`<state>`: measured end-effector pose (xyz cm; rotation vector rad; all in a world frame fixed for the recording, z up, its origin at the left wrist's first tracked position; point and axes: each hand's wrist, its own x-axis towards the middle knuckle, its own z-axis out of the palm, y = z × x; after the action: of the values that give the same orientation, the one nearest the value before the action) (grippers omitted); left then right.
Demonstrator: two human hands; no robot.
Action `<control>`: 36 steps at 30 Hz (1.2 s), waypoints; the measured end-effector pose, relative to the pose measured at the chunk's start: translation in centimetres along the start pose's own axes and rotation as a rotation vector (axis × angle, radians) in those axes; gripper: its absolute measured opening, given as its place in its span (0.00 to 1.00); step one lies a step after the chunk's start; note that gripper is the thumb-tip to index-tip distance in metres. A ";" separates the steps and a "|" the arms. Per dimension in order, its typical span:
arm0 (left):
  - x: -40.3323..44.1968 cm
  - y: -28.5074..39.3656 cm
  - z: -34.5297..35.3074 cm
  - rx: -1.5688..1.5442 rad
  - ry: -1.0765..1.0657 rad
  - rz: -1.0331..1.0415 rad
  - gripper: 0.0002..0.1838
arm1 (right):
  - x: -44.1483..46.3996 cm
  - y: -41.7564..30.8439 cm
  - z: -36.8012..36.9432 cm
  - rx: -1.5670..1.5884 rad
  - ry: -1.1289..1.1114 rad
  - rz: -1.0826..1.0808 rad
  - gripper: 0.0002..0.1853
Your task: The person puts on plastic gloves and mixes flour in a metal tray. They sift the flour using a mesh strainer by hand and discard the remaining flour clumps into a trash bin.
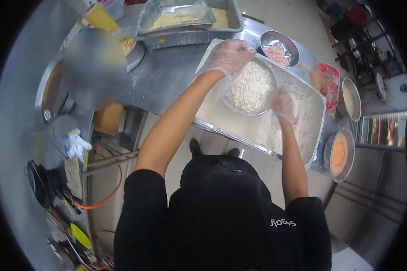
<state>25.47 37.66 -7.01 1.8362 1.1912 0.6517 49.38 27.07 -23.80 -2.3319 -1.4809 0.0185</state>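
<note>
A round metal bowl (273,80), possibly a sieve, sits over a large rectangular metal tray (244,143). Inside the bowl are many small white flour-coated pieces (251,88). My left hand (233,56), in a clear plastic glove, is closed at the bowl's upper left rim. On the other side, my right hand (283,106), gloved too, is at the bowl's right edge; motion blurs its fingers, so their grip cannot be made out. White flour (298,117) covers the tray's floor and clings to its right wall.
A grey tub (190,37) with yellowish contents stands behind. Beyond the tray is a bowl of pink strips (278,53). To the right are a red plastic bag (329,86), a bowl of pale liquid (349,99) and a bowl of orange mixture (339,155). A blurred patch covers part of the left.
</note>
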 end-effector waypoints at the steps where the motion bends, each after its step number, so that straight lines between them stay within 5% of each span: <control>1: -0.2 0.2 -0.3 0.041 -0.006 -0.013 0.21 | -0.9 -1.8 -1.9 0.021 -0.087 -0.071 0.15; 5: -0.4 0.8 -1.0 -0.007 0.037 -0.100 0.17 | 0.2 -0.2 -4.6 0.259 -0.274 0.131 0.17; 9: 1.0 -1.1 -0.3 0.049 0.023 0.004 0.14 | -2.0 -1.3 -2.1 0.035 -0.053 -0.220 0.16; 12: 1.1 -2.4 -1.2 0.108 0.122 0.103 0.12 | -0.5 0.3 -5.8 0.275 -0.320 0.125 0.16; 17: 1.7 -5.6 -2.9 0.119 0.211 0.044 0.13 | -1.3 -0.2 -3.9 0.069 -0.085 -0.018 0.17; 20: 1.9 -9.9 -0.6 -0.058 0.003 -0.051 0.15 | -1.3 3.8 -5.8 0.086 0.061 -0.019 0.18; 21: 1.7 -11.1 0.9 0.058 -0.096 0.002 0.17 | -0.4 5.3 -7.6 0.109 -0.129 0.076 0.19; 24: -0.6 -12.0 5.0 0.349 -0.402 0.031 0.28 | -0.5 9.0 -9.3 0.062 -0.004 0.193 0.21; 30: -3.1 -10.4 9.5 0.881 -0.502 0.133 0.38 | -1.6 10.2 -13.3 0.148 0.037 0.198 0.22; 33: -0.4 -15.4 9.8 0.576 -0.815 0.140 0.38 | -2.6 8.3 -14.1 0.145 0.044 0.247 0.22; 36: -0.5 -12.7 7.4 0.645 -0.780 0.003 0.36 | -3.3 7.3 -14.4 0.129 0.014 0.312 0.20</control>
<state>24.92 37.15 -21.74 2.2810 0.8924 -0.5058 57.29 16.99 -13.37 -2.4253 -1.0625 0.1744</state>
